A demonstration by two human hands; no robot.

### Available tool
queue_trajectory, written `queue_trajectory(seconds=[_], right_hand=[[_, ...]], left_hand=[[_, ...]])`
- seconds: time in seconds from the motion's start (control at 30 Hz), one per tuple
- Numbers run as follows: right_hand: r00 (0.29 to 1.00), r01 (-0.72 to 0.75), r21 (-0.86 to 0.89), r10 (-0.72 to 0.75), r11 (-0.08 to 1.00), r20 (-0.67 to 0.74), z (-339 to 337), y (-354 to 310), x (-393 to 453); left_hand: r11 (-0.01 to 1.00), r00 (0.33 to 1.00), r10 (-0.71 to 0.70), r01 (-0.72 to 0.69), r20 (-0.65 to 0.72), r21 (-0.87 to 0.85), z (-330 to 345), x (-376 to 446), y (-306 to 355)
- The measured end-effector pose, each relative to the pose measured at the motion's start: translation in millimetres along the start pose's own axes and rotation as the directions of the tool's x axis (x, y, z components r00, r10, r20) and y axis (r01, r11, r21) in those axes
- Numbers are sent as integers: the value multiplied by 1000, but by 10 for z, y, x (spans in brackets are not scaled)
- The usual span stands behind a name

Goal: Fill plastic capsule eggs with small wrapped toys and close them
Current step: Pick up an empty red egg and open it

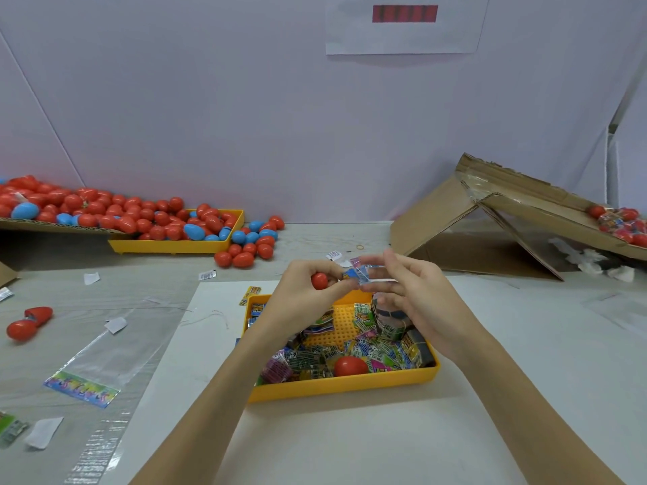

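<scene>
While our left hand (308,288) curls its fingers round a small red plastic capsule egg (319,281), our right hand (409,285) pinches a small blue-printed wrapped toy packet (357,274) just beside it, the other fingers spread apart. Both are raised above the near yellow plastic tray (346,386), which holds a heap of printed toy packets (315,358) and a closed red egg (350,365). Our forearms hide part of the tray's left side. At the far left a second yellow tray (175,246) overflows with red and blue eggs (157,222), some spilling onto the grey table (525,344). An opened red egg (29,322) lies at the left, near clear plastic bags (115,348). A tilted cardboard box (490,218) stands at the right.
</scene>
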State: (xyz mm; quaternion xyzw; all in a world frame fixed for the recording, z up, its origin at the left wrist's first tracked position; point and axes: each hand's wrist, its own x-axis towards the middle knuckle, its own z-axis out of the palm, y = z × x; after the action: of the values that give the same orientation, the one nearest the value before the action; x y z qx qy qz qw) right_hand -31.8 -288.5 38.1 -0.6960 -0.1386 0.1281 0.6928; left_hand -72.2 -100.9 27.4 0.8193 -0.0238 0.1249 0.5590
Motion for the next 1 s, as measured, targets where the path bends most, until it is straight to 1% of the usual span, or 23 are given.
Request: queue_trajectory(seconds=[0.03, 0.07, 0.13, 0.2, 0.27, 0.4, 0.47, 0.5, 0.53, 0.57, 0.6, 0.63, 0.7, 0.77, 0.83, 0.93, 0.97, 1.0], right_hand=[[1000, 9, 7, -9, 1000, 14, 3, -11, -5], [999, 39, -39, -38, 998, 19, 4, -13, -15], [993, 118, -197, -118, 973, 13, 13, 5, -36], [982, 181, -263, -188, 948, -2, 13, 43, -29], [976, 194, -222, -210, 955, -52, 22, 70, -26], [978, 148, -95, -160, 984, -132, 60, 102, -30], [976, 136, -76, -146, 988, -163, 70, 108, -13], [971, 135, -80, -148, 988, -188, 63, 104, 0], [965, 141, -84, -156, 986, -211, 49, 100, 14], [959, 155, -85, -170, 984, -227, 29, 94, 24], [953, 173, -87, -189, 981, -235, 7, 89, 31], [949, 191, -88, -207, 978, -237, -13, 86, 38], [948, 206, -81, -220, 975, -232, -53, 83, 53], [948, 219, -77, -231, 973, -218, -88, 96, 74], [946, 233, -90, -247, 968, -212, -111, 110, 90], [951, 215, -115, -235, 970, -203, -118, 112, 101], [955, 204, -157, -232, 966, -186, -129, 108, 100], [959, 199, -240, -240, 950, -153, -156, 105, 103]], left_hand=[[1000, 1000, 0, 0, 0, -13, 1, 0, 2], [1000, 1000, -3, 3, -3, -27, 7, -2, 4], [999, 1000, -20, 20, -11, -48, 22, -3, -10], [997, 999, -34, 34, 2, -76, 33, 1, -18], [995, 999, -30, 32, 25, -95, 45, -2, -15], [997, 998, -13, 17, 56, -77, 63, -13, -26], [994, 992, -87, 93, 94, -63, 50, 3, -26], [979, 980, -144, 161, 135, -125, 36, 17, -29], [939, 964, -193, 236, 184, -248, 22, 30, -28], [886, 949, -209, 286, 238, -364, 3, 35, -27], [859, 945, -189, 291, 268, -420, -20, 31, -31], [886, 951, -145, 248, 275, -391, -48, 23, -43], [956, 960, -36, 114, 278, -270, -81, -6, -44], [975, 966, 23, 36, 256, -221, -94, -21, -23], [974, 975, 49, 1, 215, -226, -94, -17, 2], [983, 990, 55, -31, 131, -180, -76, -5, 16], [988, 994, 40, -24, 104, -153, -75, 1, 15], [992, 997, 14, -4, 82, -125, -76, 3, 9]])
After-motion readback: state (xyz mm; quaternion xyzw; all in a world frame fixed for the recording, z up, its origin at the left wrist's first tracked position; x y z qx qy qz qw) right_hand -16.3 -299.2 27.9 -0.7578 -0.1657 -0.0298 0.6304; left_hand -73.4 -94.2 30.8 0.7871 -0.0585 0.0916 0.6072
